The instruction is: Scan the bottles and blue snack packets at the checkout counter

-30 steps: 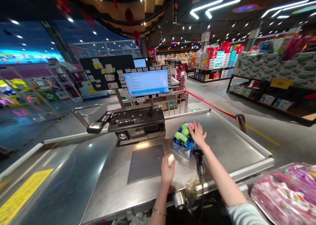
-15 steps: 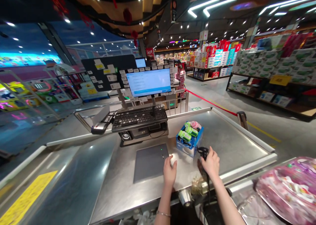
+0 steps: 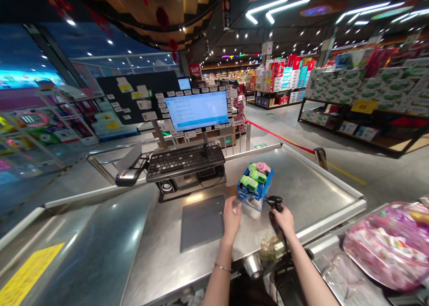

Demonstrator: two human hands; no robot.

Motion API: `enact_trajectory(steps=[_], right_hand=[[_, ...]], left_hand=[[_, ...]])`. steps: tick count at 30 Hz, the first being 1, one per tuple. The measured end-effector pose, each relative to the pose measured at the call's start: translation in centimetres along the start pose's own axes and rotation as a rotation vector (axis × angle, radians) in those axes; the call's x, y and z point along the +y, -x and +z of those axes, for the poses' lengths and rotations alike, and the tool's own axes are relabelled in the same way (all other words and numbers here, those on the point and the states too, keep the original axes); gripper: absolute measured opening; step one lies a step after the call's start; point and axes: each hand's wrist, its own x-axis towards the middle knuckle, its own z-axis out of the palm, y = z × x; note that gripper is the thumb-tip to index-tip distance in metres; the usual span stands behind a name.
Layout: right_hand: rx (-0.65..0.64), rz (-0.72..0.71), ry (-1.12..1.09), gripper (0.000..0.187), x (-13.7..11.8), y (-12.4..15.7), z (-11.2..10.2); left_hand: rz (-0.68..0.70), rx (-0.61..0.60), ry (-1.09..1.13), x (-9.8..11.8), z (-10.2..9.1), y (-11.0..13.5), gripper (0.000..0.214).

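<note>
My right hand (image 3: pixel 284 217) is wrapped round the handle of a black barcode scanner (image 3: pixel 275 202), held just right of a blue box (image 3: pixel 255 190) full of small green and pink bottles. My left hand (image 3: pixel 232 216) rests on the steel checkout counter (image 3: pixel 311 189) at the box's left front corner. Its fingers are curled and what they hold is hidden. A dark flat scan plate (image 3: pixel 202 222) lies just left of my left hand.
A keyboard (image 3: pixel 185 159) and a lit monitor (image 3: pixel 197 111) stand behind the plate. A payment terminal (image 3: pixel 127 175) sits at the left. A pink plastic-wrapped pack (image 3: pixel 385 243) lies at the lower right. Store shelves (image 3: pixel 362 100) and a red barrier tape (image 3: pixel 278 138) are beyond the counter.
My right hand left the bottles in the blue box, came back and closed on the scanner. My left hand slid forward to the box's corner; the white object it held no longer shows.
</note>
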Motion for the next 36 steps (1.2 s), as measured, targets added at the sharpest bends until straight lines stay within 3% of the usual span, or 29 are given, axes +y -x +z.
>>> enact_trajectory(steps=[5, 9, 14, 19, 23, 27, 31, 36], right_hand=[[0.112, -0.056, -0.093, 0.056, -0.9, -0.3, -3.2], [0.174, -0.149, -0.178, 0.061, -3.5, -0.6, -6.2], [0.155, -0.319, -0.186, 0.052, -8.3, 1.0, -9.7], [0.128, -0.349, 0.012, 0.037, -11.5, 3.4, -10.7], [0.086, -0.354, 0.093, 0.032, -11.9, 4.7, -10.0], [0.065, -0.368, 0.154, 0.033, -11.7, 6.1, -9.6], [-0.011, -0.447, 0.224, 0.032, -11.3, 8.3, -9.2], [-0.199, -0.578, 0.334, 0.029, -11.3, 12.2, -7.5]], left_hand=[[0.087, -0.002, -0.023, 2.4, 1.4, -4.4, 0.034], [0.141, -0.016, -0.077, 3.6, 2.5, -6.8, 0.044], [0.306, -0.207, -0.178, 4.3, 3.2, -9.2, 0.074], [0.368, -0.357, -0.293, 4.8, 3.0, -10.6, 0.064], [0.375, -0.282, -0.309, 5.2, 2.1, -9.6, 0.052], [0.278, -0.109, -0.216, 4.9, 0.1, -6.6, 0.051], [0.135, 0.072, -0.146, 3.1, -3.2, -2.6, 0.05], [0.029, 0.195, -0.182, 0.3, -6.8, 1.6, 0.044]])
